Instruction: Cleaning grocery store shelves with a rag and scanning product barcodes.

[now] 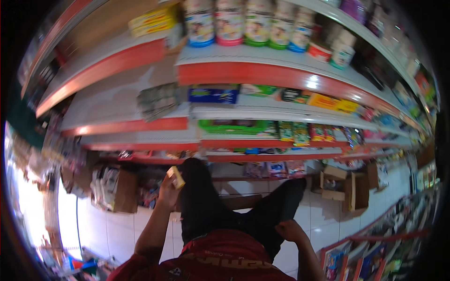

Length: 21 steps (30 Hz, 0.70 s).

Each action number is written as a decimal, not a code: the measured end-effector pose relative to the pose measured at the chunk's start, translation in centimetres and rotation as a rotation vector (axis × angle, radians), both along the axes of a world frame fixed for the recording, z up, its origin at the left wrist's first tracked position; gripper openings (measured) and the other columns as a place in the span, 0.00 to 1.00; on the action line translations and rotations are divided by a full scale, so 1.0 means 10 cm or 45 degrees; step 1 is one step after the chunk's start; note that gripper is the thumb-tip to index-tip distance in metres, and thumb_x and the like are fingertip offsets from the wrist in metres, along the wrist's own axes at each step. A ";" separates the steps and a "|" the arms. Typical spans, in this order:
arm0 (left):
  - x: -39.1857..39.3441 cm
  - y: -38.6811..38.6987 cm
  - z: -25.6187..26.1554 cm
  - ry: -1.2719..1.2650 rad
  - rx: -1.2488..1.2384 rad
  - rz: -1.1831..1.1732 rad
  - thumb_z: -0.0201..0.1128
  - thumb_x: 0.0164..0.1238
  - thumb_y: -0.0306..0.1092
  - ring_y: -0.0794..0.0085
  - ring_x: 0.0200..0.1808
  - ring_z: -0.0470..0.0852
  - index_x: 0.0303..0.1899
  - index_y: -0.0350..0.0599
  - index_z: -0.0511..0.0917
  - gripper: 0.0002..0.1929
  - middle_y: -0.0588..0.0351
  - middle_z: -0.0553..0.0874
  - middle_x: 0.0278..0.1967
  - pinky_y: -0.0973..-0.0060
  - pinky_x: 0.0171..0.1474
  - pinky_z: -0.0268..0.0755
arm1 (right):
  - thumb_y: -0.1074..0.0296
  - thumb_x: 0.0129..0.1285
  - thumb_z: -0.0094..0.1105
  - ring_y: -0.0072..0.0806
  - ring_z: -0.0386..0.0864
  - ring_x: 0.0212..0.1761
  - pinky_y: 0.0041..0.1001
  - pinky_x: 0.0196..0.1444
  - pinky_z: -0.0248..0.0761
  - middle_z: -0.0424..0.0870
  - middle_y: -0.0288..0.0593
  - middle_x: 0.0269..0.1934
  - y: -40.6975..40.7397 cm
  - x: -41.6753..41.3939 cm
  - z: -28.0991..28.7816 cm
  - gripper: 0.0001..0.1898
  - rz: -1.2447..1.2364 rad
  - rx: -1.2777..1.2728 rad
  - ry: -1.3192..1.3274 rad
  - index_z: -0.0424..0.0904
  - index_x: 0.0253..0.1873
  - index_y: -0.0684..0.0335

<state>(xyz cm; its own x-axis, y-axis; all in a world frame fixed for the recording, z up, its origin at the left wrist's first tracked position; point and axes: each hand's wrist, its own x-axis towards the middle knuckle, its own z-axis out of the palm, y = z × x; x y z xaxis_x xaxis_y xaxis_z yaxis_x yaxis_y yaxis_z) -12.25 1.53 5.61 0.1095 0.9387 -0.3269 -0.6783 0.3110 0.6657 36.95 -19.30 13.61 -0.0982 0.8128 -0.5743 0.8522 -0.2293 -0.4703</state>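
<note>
My left hand [170,191] holds a small pale yellow box [175,177] up beside my left knee, in front of the lower shelves. My right hand [287,230] rests at my right thigh, its fingers curled; whether anything is inside them does not show. I sit low, with dark trousers [202,200] and a red shirt [225,253]. Beyond my knees rise white shelves with red edges [246,73]. A grey bundle of packets [158,102] lies on a middle shelf, left of a blue box [212,95].
White bottles with coloured bases [229,24] line an upper shelf. A green tray [232,127] sits lower. Open cardboard boxes [357,193] stand on the tiled floor at right; another carton [126,191] with goods is at left. A further shelf unit [372,242] fills the lower right.
</note>
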 end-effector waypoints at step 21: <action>1.09 -0.36 0.44 0.030 -0.131 -0.158 0.63 0.78 0.36 0.64 0.44 0.87 0.64 0.52 0.73 0.18 0.53 0.85 0.51 0.63 0.48 0.85 | 0.60 0.74 0.65 0.27 0.89 0.43 0.31 0.49 0.80 0.92 0.43 0.37 2.04 0.64 2.88 0.13 0.169 0.684 0.371 0.88 0.46 0.66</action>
